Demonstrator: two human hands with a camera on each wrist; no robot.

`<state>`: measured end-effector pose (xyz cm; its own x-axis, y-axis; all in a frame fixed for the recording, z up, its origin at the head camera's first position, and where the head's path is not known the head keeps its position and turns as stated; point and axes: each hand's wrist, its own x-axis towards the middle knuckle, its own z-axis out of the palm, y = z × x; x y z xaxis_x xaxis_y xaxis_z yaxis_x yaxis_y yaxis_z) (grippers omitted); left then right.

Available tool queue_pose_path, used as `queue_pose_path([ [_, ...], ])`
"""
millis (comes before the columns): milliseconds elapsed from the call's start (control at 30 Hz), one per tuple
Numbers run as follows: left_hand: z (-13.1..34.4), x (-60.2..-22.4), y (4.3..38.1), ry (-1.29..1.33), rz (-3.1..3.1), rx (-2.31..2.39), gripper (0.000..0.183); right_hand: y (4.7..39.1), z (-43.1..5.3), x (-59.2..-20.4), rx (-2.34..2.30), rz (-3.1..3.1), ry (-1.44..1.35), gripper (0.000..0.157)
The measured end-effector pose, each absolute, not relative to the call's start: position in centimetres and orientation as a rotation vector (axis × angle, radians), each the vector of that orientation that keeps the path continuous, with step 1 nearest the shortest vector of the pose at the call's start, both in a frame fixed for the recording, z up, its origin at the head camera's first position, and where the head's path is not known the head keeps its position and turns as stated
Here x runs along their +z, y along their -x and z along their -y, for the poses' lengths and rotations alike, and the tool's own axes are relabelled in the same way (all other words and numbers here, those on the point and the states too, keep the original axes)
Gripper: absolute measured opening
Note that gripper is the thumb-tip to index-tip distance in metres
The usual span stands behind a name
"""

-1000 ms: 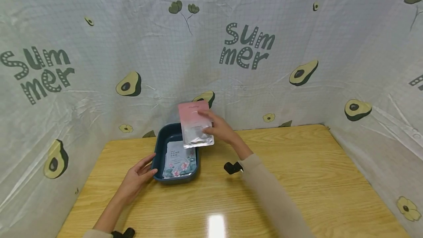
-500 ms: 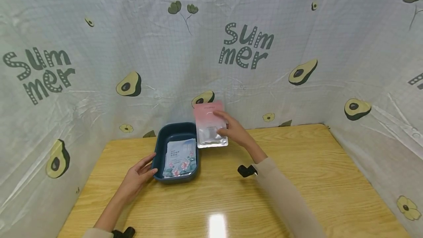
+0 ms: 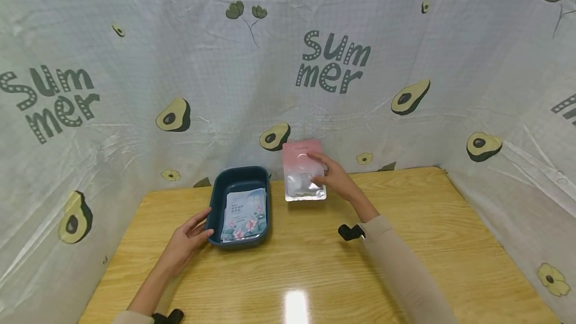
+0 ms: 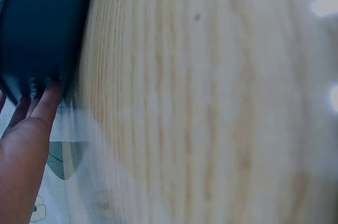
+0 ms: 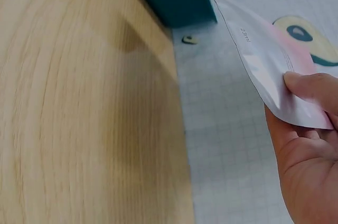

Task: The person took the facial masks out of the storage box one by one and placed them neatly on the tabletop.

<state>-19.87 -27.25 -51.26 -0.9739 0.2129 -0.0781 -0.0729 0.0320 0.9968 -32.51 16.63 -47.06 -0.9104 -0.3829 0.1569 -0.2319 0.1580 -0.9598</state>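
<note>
1. At the near edge, two beige sleeves [image 3: 400,269] reach in over the wood-grain table [image 3: 306,259], a small black wrist camera [image 3: 168,317] by each cuff.

2. A little farther in, the left hand [image 3: 182,244] touches the left side of the bin. Its fingers are extended and relaxed against the wall, holding nothing, and seem to steady it.

3. Beside that hand stands the dark blue plastic bin [image 3: 238,245], upright on the table. Flower-printed sachets [image 3: 243,216] lie inside, overlapping; how many cannot be told.

4. Beyond and to the right, the right hand [image 3: 339,181] pinches a pink-and-silver foil sachet [image 3: 297,169] by its right side—thumb on the printed face in the right wrist view, where a small "23ml" marking shows.

5. That foil sachet is raised, pink end up, to the right of the bin and apart from it. Judging from this, the work is partway: one sachet is in hand and clear of the bin, but not yet set down or released, while the floral ones lie unhandled in the bin.

6. Farthest back hangs a pale cloth [image 3: 225,94] with avocados and "summer" lettering—just behind the foil sachet.
</note>
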Motion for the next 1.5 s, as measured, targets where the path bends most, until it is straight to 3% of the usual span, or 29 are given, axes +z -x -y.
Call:
queue_pose_path([
  [500, 27.4, -51.5, 19.9, -0.119, -2.087, 2.036, 0.071, 32.6, -16.9, -50.0, -1.76, -2.365, 0.518, 0.073],
  [1000, 27.5, -51.4, 19.9, -0.131, -2.084, 2.041, 0.071, 32.9, -16.4, -52.8, -1.495, -2.55, 0.491, 0.041],
  [1500, 27.3, -51.3, 19.9, -0.113, -2.099, 2.019, 0.071, 31.9, -15.4, -50.9, -0.958, -2.773, 0.646, 0.038],
])
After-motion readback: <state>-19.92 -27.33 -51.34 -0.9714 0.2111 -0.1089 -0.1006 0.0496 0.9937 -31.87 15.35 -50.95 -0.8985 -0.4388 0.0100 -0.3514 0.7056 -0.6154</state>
